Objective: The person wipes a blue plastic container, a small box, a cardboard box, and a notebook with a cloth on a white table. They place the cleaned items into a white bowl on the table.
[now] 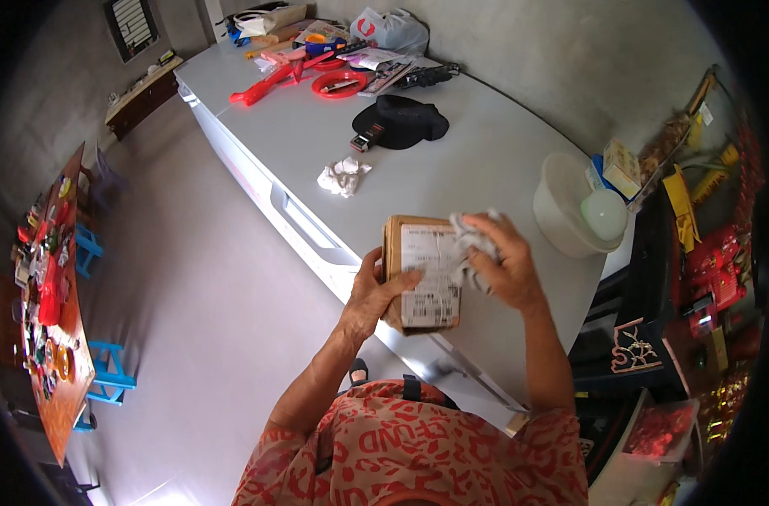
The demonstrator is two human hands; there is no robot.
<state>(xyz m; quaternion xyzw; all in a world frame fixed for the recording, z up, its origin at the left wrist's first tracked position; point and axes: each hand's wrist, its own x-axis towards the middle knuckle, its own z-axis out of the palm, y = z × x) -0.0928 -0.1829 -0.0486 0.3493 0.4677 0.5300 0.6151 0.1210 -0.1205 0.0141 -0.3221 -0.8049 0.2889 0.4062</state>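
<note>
While a crumpled white wad (344,177) is lying inward from the front edge of the grey-topped chest (477,160), the person's left hand (372,295) is gripping the left side of a cardboard box (435,291), its thumb reaching over the white label (425,244). A black cap (401,122) is resting toward the chest's back edge. The box is lying directly right of the left hand, above the front edge near the right end, its long axis running away from the body; whether the chest is bearing it cannot be told. The right hand (511,261) is clutching a rumpled grey cloth (469,261) that is overlapping the box's right side, so both hands are flanking it, the left touching directly. Farther right, a pale basin (557,211) is standing at the back right corner.
</note>
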